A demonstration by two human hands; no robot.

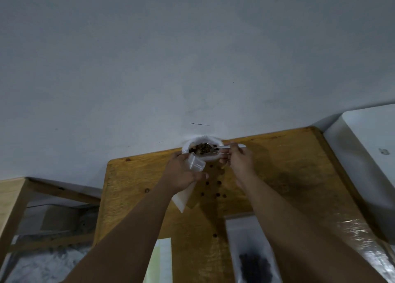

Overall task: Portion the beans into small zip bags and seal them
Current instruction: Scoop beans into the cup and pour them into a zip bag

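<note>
A white bag of brown beans (202, 148) stands open at the far edge of the wooden table (277, 176), against the wall. My left hand (183, 173) holds a small clear zip bag (195, 164) with its mouth just below the beans; the bag's lower end (182, 199) hangs under my palm. My right hand (238, 159) pinches the handle of a white spoon (224, 147) whose bowl, loaded with beans, sits over the big bag's mouth. Several loose beans (213, 188) lie scattered on the table below my hands.
A filled zip bag with dark beans (254, 263) lies near the front, next to my right forearm. A pale sheet or bag (162, 259) lies by my left forearm. A white box (367, 154) stands to the right, a wooden frame (15, 199) to the left.
</note>
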